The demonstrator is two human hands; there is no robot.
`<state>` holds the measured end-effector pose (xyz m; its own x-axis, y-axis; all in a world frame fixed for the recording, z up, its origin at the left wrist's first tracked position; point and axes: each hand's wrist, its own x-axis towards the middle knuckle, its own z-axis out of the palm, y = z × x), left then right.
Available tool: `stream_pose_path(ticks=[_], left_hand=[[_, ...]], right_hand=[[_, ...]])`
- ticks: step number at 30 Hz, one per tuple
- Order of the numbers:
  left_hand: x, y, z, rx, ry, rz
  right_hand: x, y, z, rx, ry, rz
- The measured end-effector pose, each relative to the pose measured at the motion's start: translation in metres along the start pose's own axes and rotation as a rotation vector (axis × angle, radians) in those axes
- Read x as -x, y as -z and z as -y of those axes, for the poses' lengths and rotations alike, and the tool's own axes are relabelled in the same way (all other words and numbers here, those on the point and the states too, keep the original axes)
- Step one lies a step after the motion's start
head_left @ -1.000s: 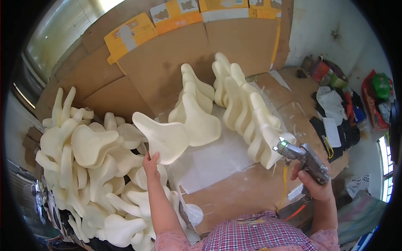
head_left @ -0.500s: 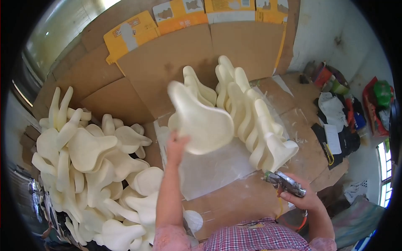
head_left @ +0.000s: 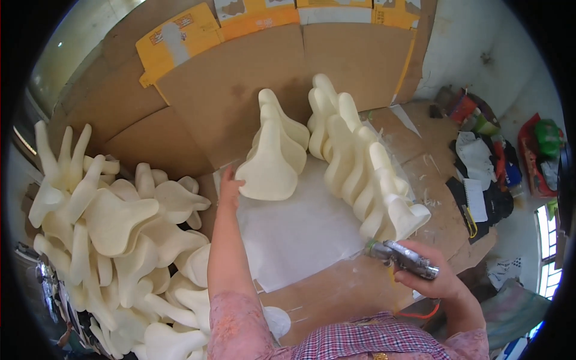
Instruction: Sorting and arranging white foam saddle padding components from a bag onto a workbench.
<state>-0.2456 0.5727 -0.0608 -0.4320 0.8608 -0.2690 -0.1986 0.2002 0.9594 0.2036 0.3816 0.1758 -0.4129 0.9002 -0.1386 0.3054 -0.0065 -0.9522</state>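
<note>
A cream foam bicycle saddle pad (head_left: pixel 268 175) leans nose-up against several like it, at the back of a white sheet (head_left: pixel 300 231). At the pad's lower left edge, my left hand (head_left: pixel 230 188) grips its rim, the fingers partly hidden. Around a metal spray gun (head_left: pixel 408 260) my right hand (head_left: pixel 431 271) is closed, near the front right of the sheet. The gun's nozzle points left, just below the near end of a long row of saddle pads (head_left: pixel 354 159). An orange hose (head_left: pixel 423 314) hangs below that hand.
A big heap of saddle pads (head_left: pixel 123 240) rises on the left. Cardboard panels (head_left: pixel 240 78) stand along the back. On the right lie a notepad (head_left: pixel 475 201), a yellow cutter knife (head_left: pixel 471 227), dark cloths and bags. A round white piece (head_left: pixel 277 321) sits near my left sleeve.
My left hand has carried the saddle pad away from me and set it against the others at the back. The spray gun has shifted slightly left and stays in my right hand.
</note>
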Motion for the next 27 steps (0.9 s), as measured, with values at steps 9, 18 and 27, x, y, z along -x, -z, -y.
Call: stream_pose_path(ticks=[9, 18, 27], left_hand=[[0.031, 0.046, -0.007, 0.114, -0.276, -0.112], [0.001, 0.026, -0.009, 0.344, -0.139, 0.018], [0.004, -0.055, -0.005, -0.702, -0.659, -0.072]], right_hand=[[-0.020, 0.018, 0.013, -0.121, 0.226, -0.283], [-0.022, 0.017, -0.010, -0.121, 0.046, -0.144], [-0.020, 0.012, -0.029, -0.131, 0.094, -0.166]])
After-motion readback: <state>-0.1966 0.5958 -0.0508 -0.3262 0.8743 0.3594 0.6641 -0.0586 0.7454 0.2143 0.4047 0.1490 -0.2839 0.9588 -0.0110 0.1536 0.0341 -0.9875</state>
